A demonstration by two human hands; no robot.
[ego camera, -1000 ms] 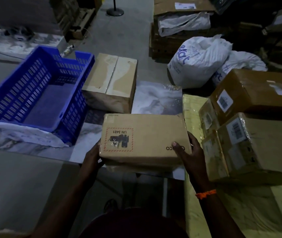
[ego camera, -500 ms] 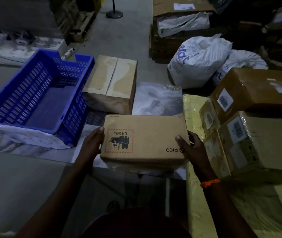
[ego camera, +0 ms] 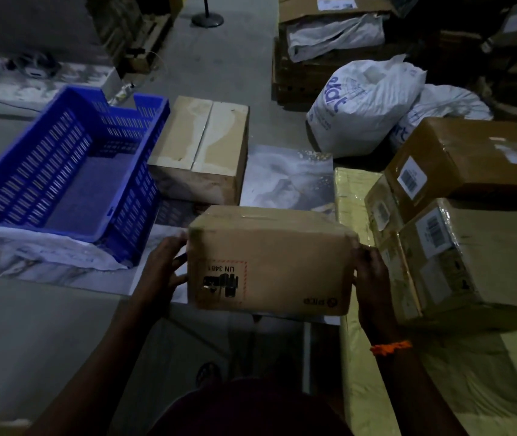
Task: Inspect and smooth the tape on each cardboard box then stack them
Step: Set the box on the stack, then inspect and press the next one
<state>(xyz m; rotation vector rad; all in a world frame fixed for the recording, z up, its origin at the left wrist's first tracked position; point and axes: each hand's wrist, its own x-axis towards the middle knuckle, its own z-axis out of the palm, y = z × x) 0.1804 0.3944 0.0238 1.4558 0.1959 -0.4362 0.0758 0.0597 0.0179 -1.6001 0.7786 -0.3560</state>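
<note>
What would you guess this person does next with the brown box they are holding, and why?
Probably run a palm along the tape seam on the brown cardboard box. Both the left hand and the right hand grip its ends, and its taped top edge is tilted into view, so smoothing seems due before stacking.

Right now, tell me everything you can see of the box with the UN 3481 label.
The UN 3481 box is plain brown cardboard, rectangular. Its near face carries a red-hatched UN 3481 label with black battery symbols, upside down in this view, and a small printed logo at the lower right. Clear tape appears to run along the top seam and wraps the corners. It is tipped toward the camera, clamped at its ends between the left hand and right hand.
</note>
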